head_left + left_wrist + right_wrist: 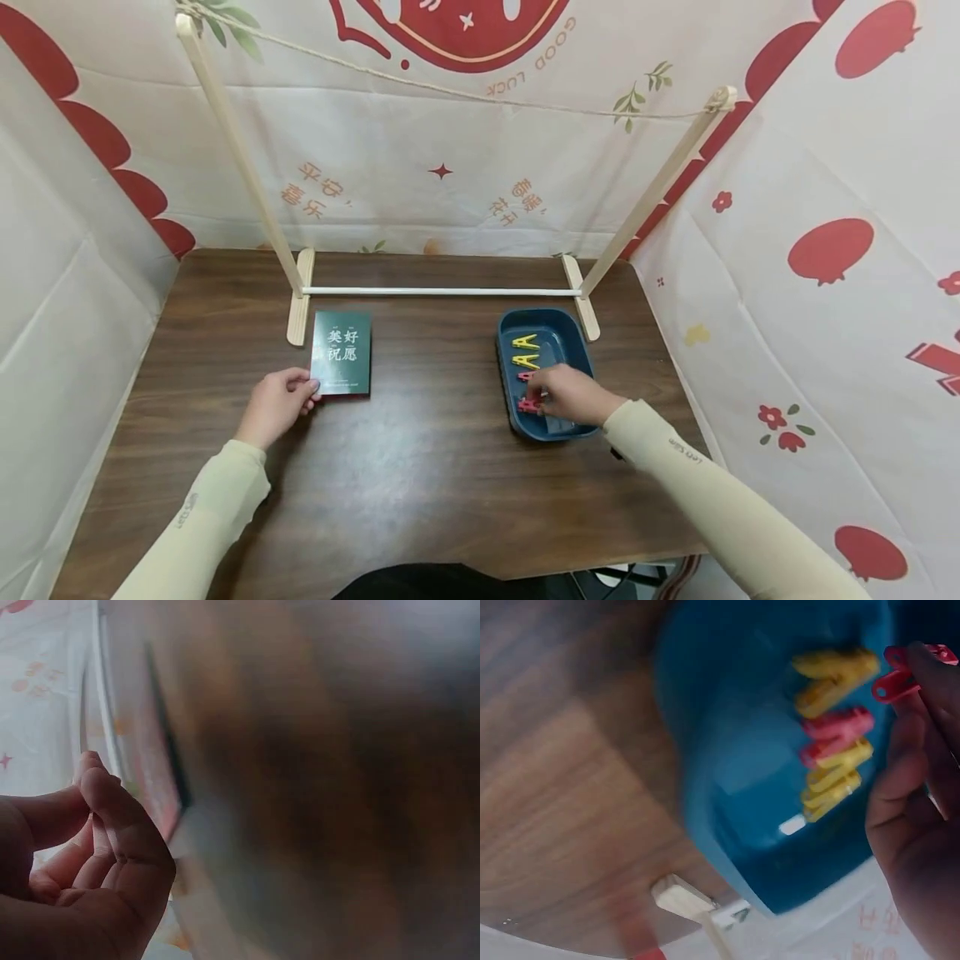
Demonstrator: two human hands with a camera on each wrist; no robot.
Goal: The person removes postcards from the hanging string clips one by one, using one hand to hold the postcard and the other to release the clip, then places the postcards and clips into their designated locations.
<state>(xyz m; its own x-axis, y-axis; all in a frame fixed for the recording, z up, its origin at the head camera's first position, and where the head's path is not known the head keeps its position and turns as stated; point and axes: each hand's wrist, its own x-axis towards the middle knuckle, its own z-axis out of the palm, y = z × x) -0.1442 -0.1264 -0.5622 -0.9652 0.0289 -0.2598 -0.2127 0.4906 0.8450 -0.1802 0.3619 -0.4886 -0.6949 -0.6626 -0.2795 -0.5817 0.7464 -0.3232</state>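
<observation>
A dark green booklet [341, 333] with white characters lies on the table, left of centre. My left hand [277, 406] pinches it at the lower left corner; in the left wrist view the booklet shows nearly edge-on behind the curled fingers. To the right, my right hand [573, 395] reaches into a blue tray [558, 337]. Its thumb and finger pinch a red clothespin [895, 687], which stands above the tray floor in the right wrist view. Yellow clothespins [840, 679] and another red clothespin [837, 733] lie in a row in the tray.
Behind the booklet and tray stands a wooden frame with a left post [243, 167], a right post [660, 187] and a white crossbar [442, 292]. A slack cord [450, 90] runs between the post tops. Printed cloth [450, 208] hangs around the brown table [427, 475].
</observation>
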